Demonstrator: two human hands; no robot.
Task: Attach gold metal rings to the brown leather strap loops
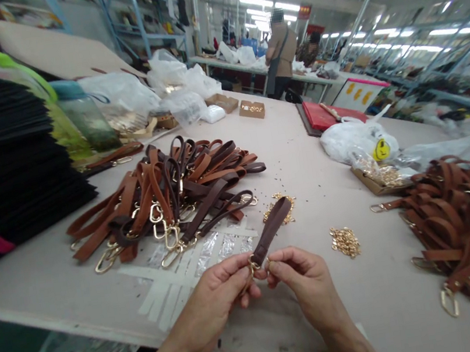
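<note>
Near the table's front edge, my left hand pinches the gold metal fitting at the near end of a dark brown leather strap. The strap's looped end points away from me. Close beside it, my right hand has thumb and forefinger closed on a small gold ring, partly hidden by the fingers. A heap of small gold rings lies to the right of my hands. Another scatter of gold pieces sits just behind the strap.
A pile of brown leather straps with gold clips lies at left, another strap pile at right. A black stack stands far left. Small cardboard boxes and plastic bags sit farther back. A person stands in the background.
</note>
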